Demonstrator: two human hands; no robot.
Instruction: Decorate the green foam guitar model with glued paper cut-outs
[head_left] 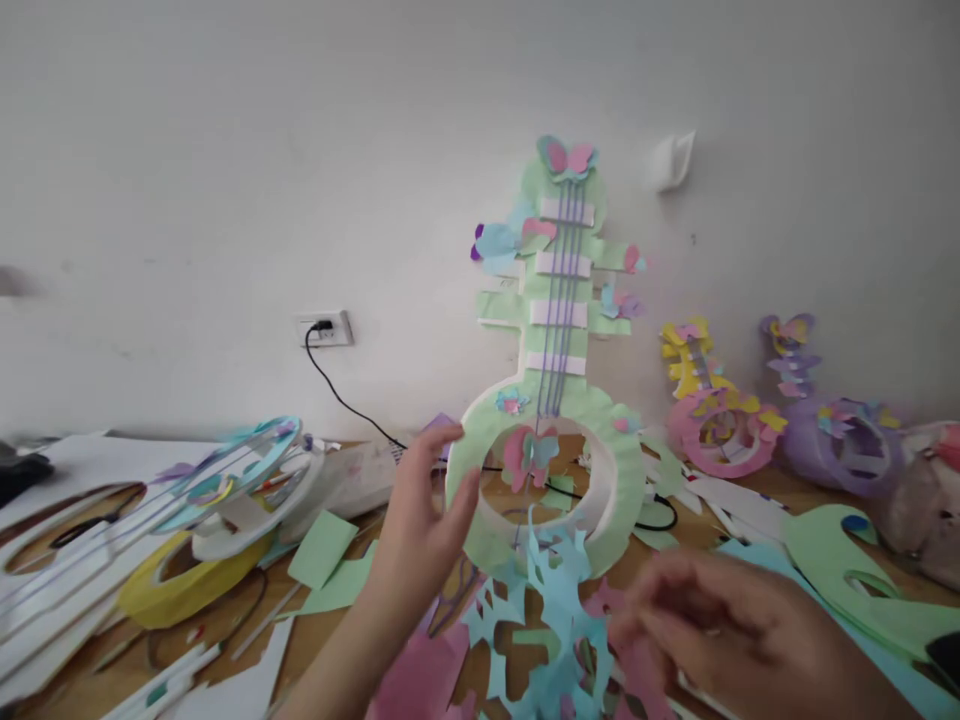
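Note:
A pale green paper instrument (pixel 559 290) stands upright against the wall, with purple strings down its neck and paper butterflies on it. Its round body is an open ring, and a pink and blue butterfly (pixel 530 455) sits in the ring's opening. My left hand (pixel 424 510) is at the ring's left edge, thumb and fingers apart; whether it touches the ring I cannot tell. Lower right, my right hand (pixel 712 625) is slightly blurred, its fingers curled and pinched together; anything in them is hidden. Cut blue paper scraps (pixel 555 620) lie between my hands.
Smaller pink-and-yellow (pixel 724 430) and purple (pixel 844 450) instruments stand right. A light-blue instrument (pixel 247 465) and yellow ring (pixel 187 590) lie left. Scissors (pixel 454 600), pink paper (pixel 424 670) and green sheets (pixel 324 550) cover the table. A black cord runs from a wall socket (pixel 324 328).

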